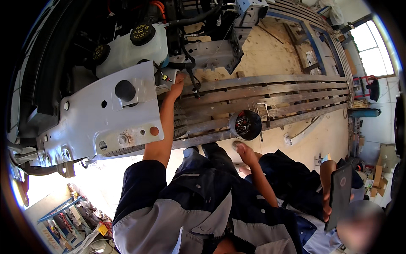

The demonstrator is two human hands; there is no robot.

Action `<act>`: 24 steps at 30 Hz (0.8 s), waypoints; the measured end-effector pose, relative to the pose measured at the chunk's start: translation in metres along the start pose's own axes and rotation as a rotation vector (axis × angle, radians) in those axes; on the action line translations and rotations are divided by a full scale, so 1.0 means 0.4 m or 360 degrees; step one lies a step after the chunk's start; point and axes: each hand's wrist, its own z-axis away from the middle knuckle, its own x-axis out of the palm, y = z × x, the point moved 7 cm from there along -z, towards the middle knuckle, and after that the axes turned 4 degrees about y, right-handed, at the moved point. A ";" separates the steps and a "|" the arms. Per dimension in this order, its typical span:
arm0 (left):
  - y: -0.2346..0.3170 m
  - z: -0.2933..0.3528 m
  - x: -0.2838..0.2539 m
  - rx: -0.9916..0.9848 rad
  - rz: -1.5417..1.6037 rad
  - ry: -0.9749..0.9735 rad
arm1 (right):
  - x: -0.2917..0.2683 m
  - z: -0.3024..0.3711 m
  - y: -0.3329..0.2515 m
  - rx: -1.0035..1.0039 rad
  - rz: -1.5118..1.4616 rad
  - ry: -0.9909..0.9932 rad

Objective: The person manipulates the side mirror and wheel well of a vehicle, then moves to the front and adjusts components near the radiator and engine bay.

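My left arm reaches up past a grey metal body panel (139, 106) into the front of a vehicle. There my left hand (179, 80) is closed beside a wiring harness (192, 74) and a small connector with a yellow part (164, 78); what its fingers grip is hidden. My right hand (242, 150) is low in front of me, its fingers curled round something pale I cannot make out. Just above it, a round dark bucket (232, 125) of bolts and small metal parts stands by the slatted metal platform (270, 89). A white fluid tank (131, 53) with black caps sits behind the panel.
At my right a co-worker holds a dark phone or tablet (339, 197). Tools including a ratchet (266, 109) lie on the slats. A curved metal strip (304, 132) rests on the floor. A tyre (179, 120) shows under the panel. Cluttered shelving (63, 216) stands lower left.
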 end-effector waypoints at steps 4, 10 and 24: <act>0.013 -0.023 -0.008 0.0326 0.0442 -0.0042 | -0.021 -0.186 -0.138 -0.0257 -0.0089 -0.0042; 0.110 0.014 0.036 0.0471 0.0605 -0.0181 | -0.046 -0.400 -0.329 -0.0433 -0.0073 0.0018; 0.170 0.161 0.194 -0.0042 0.1943 -0.0785 | 0.129 -0.592 -0.385 -0.0555 -0.0438 -0.0329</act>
